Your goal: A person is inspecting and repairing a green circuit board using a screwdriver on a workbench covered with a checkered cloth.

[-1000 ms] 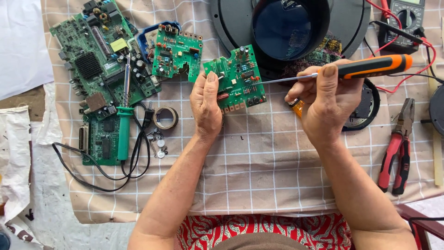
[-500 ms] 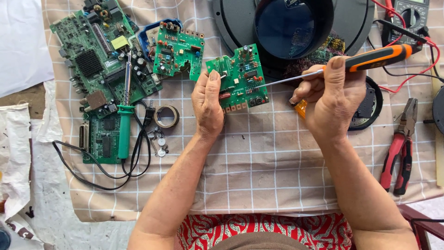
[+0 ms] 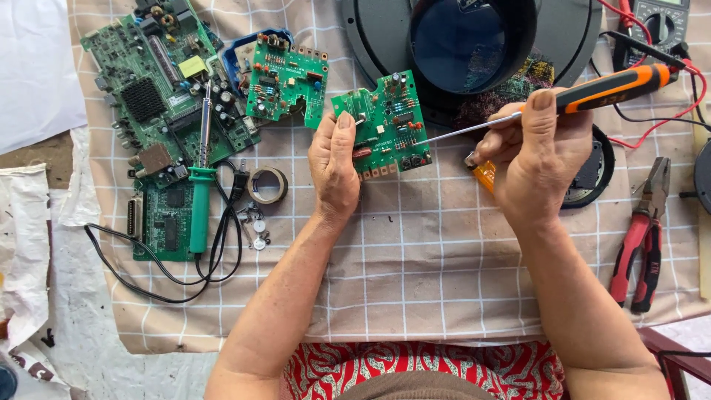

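left hand [image 3: 335, 169] pinching small green circuit board [image 3: 384, 124] just below magnifier lamp [image 3: 474, 44] | right hand [image 3: 539, 152] clenched round orange screwdriver [image 3: 548, 104], tip at board edge | risk: tip slipping, gouging components

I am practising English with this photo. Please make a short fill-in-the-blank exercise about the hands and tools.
1. The left hand holds a small ____ circuit board.
2. The right hand holds a screwdriver with an orange and ____ handle.
3. The red-handled pliers lie to the person's ____.

Missing words: green; black; right
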